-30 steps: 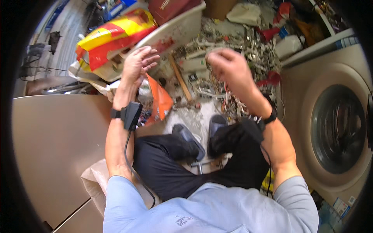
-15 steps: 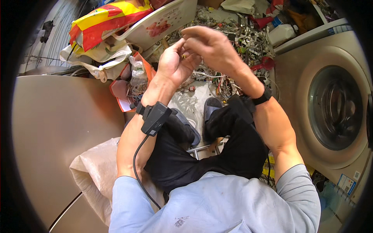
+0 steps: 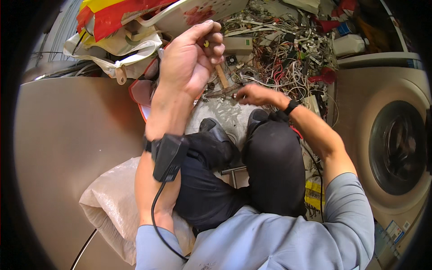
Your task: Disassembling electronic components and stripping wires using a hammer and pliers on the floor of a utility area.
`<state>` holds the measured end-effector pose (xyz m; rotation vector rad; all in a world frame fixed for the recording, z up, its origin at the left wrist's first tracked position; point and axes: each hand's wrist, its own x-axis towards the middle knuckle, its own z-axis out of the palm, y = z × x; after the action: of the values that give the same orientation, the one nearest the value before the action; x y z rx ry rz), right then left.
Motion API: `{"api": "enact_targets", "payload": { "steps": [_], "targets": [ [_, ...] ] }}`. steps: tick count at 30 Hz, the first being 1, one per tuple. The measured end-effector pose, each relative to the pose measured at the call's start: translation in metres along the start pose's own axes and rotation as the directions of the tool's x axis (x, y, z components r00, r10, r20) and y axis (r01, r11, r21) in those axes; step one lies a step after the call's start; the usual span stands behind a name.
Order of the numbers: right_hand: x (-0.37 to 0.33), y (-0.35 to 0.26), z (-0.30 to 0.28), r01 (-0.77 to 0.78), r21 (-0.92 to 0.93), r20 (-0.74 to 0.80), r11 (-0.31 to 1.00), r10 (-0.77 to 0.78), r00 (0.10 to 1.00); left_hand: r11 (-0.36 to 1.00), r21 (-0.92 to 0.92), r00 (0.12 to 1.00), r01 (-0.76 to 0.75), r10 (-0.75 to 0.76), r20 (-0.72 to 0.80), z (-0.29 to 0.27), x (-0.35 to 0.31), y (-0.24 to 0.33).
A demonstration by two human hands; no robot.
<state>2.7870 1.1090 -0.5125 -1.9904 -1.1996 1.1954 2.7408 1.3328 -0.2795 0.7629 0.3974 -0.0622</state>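
My left hand (image 3: pixel 189 65) is raised, palm up, its fingers curled around a small yellow piece (image 3: pixel 206 44) that shows between them. Low over the floor, my right hand (image 3: pixel 258 95) has its fingers closed at the end of a slim tool-like thing with a reddish part (image 3: pixel 234 96); its kind is unclear, as the fingers cover some of it. Just beyond lies a wooden handle (image 3: pixel 222 76). Next to my right hand spreads a heap of tangled wires and metal scraps (image 3: pixel 279 63).
A white tub (image 3: pixel 180 13) and a red-yellow bag (image 3: pixel 112 20) stand at the far left. A front-loading washing machine (image 3: pixel 351 99) is on the right, a smooth metallic panel (image 3: pixel 72 135) on the left. A pale sack (image 3: pixel 112 193) sits beside my left arm.
My hands, close together before, have come apart. The right one has gone down to the floor near the wire heap; the left stays raised, now showing the yellow piece.
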Motion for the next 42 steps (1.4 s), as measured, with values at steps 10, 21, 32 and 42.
{"api": "enact_targets", "payload": {
  "steps": [10, 21, 32, 42],
  "targets": [
    [0.045, 0.094, 0.100, -0.234, -0.447, -0.325, 0.863, 0.087, 0.942, 0.999, -0.016, 0.997, 0.038, -0.037, 0.065, -0.014, -0.014, 0.013],
    [0.031, 0.103, 0.024, -0.271, -0.553, -0.428, 0.788, 0.010, 0.904, 1.000, 0.024, 0.999, 0.016, -0.015, -0.047, -0.025, -0.022, 0.014],
    [-0.032, 0.187, -0.008, -0.358, -0.298, -0.510, 0.885, 0.170, 0.843, 0.993, 0.121, 0.998, -0.004, 0.012, -0.069, -0.026, -0.019, 0.010],
    [-0.089, 0.211, -0.014, -0.554, -0.489, -0.474, 0.674, 0.327, 0.817, 0.992, 0.128, 0.991, -0.020, 0.036, -0.126, -0.043, -0.027, 0.028]
  ]
}}
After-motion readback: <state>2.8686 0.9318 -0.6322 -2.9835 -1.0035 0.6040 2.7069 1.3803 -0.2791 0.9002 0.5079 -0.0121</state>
